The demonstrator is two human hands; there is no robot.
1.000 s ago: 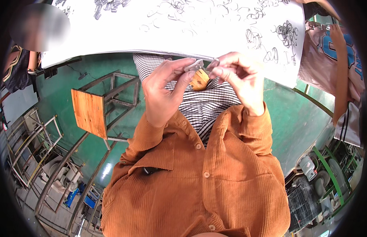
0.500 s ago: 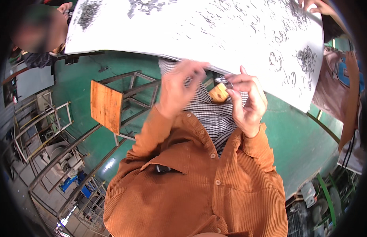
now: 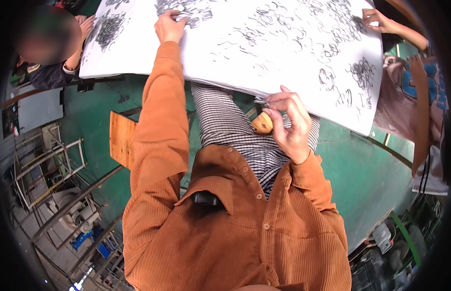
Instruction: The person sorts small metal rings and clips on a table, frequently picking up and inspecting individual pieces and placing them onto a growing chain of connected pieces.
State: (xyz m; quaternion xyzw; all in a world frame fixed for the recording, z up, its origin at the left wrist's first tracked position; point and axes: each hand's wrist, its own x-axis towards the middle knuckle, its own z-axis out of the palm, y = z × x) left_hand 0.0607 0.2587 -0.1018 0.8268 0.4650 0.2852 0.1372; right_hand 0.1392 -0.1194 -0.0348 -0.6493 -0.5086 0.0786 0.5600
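Note:
My left hand (image 3: 169, 28) reaches far across the white tabletop (image 3: 206, 58) to a pile of small dark pieces (image 3: 198, 13) at the far left. Its thumb and index finger are bent together over the pile's near edge; what lies between them is too small to make out. Close to the table's near edge, my right hand (image 3: 292, 123) is raised with the thumb and fingers pinched on a small shiny metal piece (image 3: 260, 100). Just below that piece, a yellow wooden block (image 3: 262, 124) shows between my legs; whether it touches my hand I cannot tell.
Many thin dark curved strips (image 3: 264, 29) lie scattered over the table, with denser heaps (image 3: 109, 31) at the left and right. A co-worker's hand (image 3: 378, 22) is at the right side, another person's hand (image 3: 83, 26) at the left. A wooden stool seat (image 3: 122, 138) stands left of me.
My left hand has moved from beside my right hand, forward and left to the pile of dark pieces. My right hand keeps its pinch on the metal piece, shifted slightly left.

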